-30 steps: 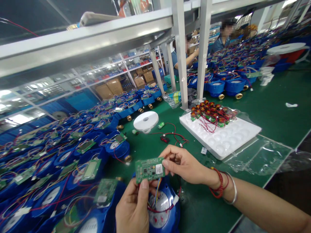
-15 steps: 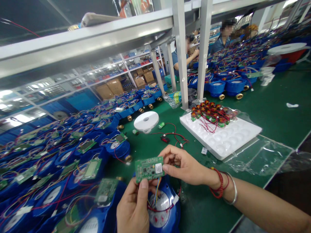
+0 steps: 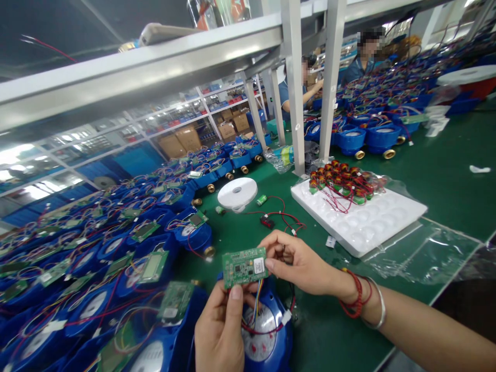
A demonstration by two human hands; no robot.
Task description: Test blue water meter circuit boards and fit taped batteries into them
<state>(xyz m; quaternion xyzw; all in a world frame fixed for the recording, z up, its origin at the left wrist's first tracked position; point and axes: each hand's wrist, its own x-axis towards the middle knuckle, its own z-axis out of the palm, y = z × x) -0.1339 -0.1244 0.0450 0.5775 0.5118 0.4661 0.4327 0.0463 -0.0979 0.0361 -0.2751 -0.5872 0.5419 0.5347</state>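
Observation:
A green circuit board (image 3: 245,267) with a white label is held up between both hands. My left hand (image 3: 221,325) pinches its lower left edge, thumb on the face. The fingers of my right hand (image 3: 296,261) close on its right edge beside the label. Colored wires (image 3: 259,297) run from the board's underside down to a blue round meter (image 3: 281,330) just below, whose pale dial is partly covered by the left hand and wires. A white connector (image 3: 286,317) on dark red wires lies across the meter's rim.
Rows of blue meters (image 3: 89,305) with boards and wires fill the left. On the green table sit a white disc (image 3: 237,193), small green batteries (image 3: 262,200), and a white foam tray (image 3: 360,235) of wired batteries. Metal posts (image 3: 293,93) hold a shelf; two people work behind.
The view has shifted slightly, so the scene sits a little further right. Both hands keep the same hold on the circuit board.

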